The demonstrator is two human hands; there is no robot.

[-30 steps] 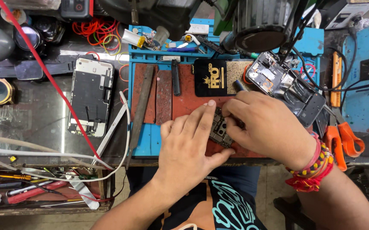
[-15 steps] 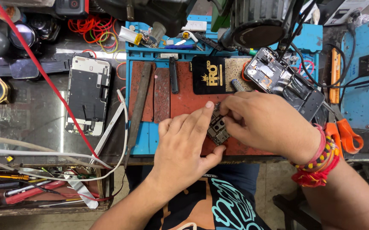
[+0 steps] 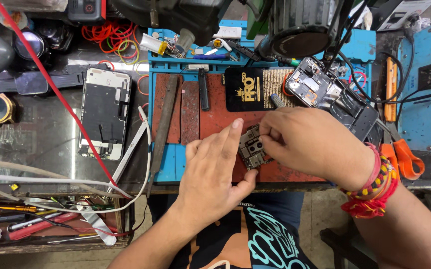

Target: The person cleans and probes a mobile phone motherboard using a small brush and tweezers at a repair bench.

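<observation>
A small metal phone part with square openings (image 3: 251, 145) lies on the red work mat (image 3: 215, 117). My left hand (image 3: 214, 169) holds it at its left edge, thumb underneath and forefinger stretched along it. My right hand (image 3: 315, 144) presses on its upper right corner with the fingertips and holds a thin tool whose blue-grey handle (image 3: 277, 100) sticks out above the knuckles. An opened phone body (image 3: 332, 97) lies just beyond my right hand.
Another opened phone (image 3: 105, 113) rests on the dark glass at left. A blue organiser tray (image 3: 195, 47) with small parts runs behind the mat. Orange scissors (image 3: 404, 157) lie at right. Red and white cables (image 3: 56, 94) cross the left side. A microscope head (image 3: 300, 25) hangs above.
My hands have shifted slightly on the metal part; the left forefinger has straightened along it and the part shows more between the hands.
</observation>
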